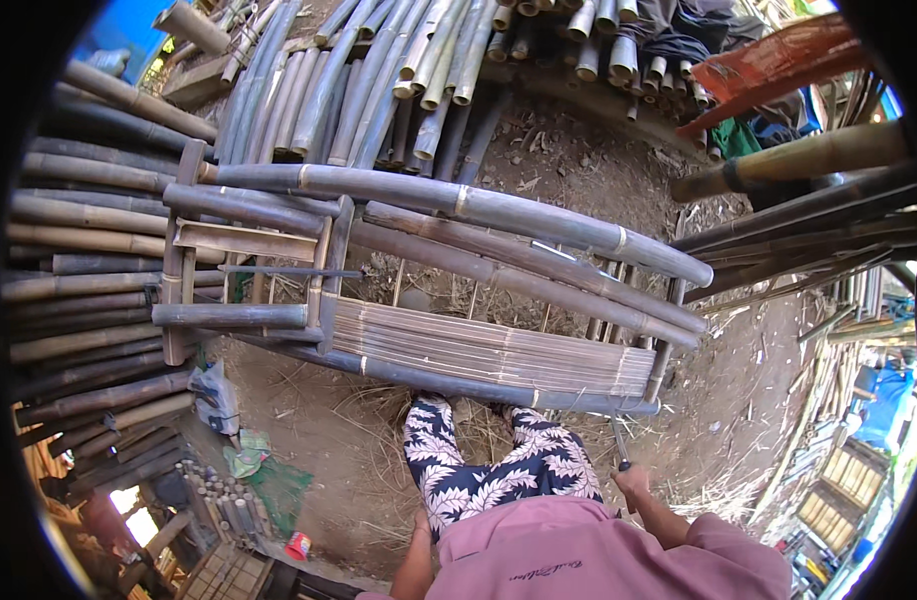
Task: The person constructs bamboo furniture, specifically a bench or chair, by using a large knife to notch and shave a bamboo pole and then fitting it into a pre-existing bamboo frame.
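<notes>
A long bamboo bench (509, 398) lies across the ground right in front of my feet, with dark round poles for its frame and thin split slats (479, 345) along its near side. My right hand (634, 484) is closed round the dark handle of a knife (620, 440); its narrow blade points away from me, toward the bench's near right end. Down beside my left thigh hangs my left hand (421, 527), close to the patterned trousers, its fingers mostly hidden. A thin dark bar (294, 271) rests across the bench's left end frame.
Bamboo poles (89, 240) are stacked at the left, and more bamboo poles (329, 95) lie at the back. Thick bamboo (809, 160) juts in at the right. A plastic bag (216, 398), green netting (279, 490) and a red container (298, 546) sit on the dirt, lower left.
</notes>
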`<state>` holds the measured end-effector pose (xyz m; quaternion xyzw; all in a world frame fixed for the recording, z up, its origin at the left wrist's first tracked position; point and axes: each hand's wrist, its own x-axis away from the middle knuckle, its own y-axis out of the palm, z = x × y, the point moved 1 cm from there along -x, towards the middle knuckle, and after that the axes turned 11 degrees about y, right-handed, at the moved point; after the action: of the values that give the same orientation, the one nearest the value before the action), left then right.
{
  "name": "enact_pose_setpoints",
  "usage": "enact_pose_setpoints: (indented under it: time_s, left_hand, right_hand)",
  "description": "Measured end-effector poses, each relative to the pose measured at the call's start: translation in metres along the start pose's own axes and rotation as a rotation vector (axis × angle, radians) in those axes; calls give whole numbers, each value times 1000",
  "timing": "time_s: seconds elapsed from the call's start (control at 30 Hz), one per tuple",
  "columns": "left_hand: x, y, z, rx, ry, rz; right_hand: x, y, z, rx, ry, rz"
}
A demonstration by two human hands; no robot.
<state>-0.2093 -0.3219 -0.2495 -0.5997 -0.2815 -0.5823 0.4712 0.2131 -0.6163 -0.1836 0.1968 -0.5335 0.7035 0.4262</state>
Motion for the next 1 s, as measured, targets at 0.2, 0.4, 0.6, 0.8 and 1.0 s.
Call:
enact_pose_setpoints:
  time_s: [0.2, 0.4, 0.6, 0.8, 1.0]
  left_hand:
    - [-13, -41, 23, -944, 294, 344]
    - [-30, 31, 147, -349, 562, 95]
    - [32, 192, 196, -233, 648, -268]
    - [-23, 181, 104, -412, 557, -264]
    - [-54, 224, 166, -1062, 588, -105]
  right_hand:
    - [-35, -41, -126, -50, -818, 312]
    - [-99, -93, -312, 68, -1104, 425]
    - [-162, -84, -349, 138, -1037, 446]
    - [-145, -48, -350, -154, -1131, 243]
    - [-163, -43, -326, -364, -1067, 340]
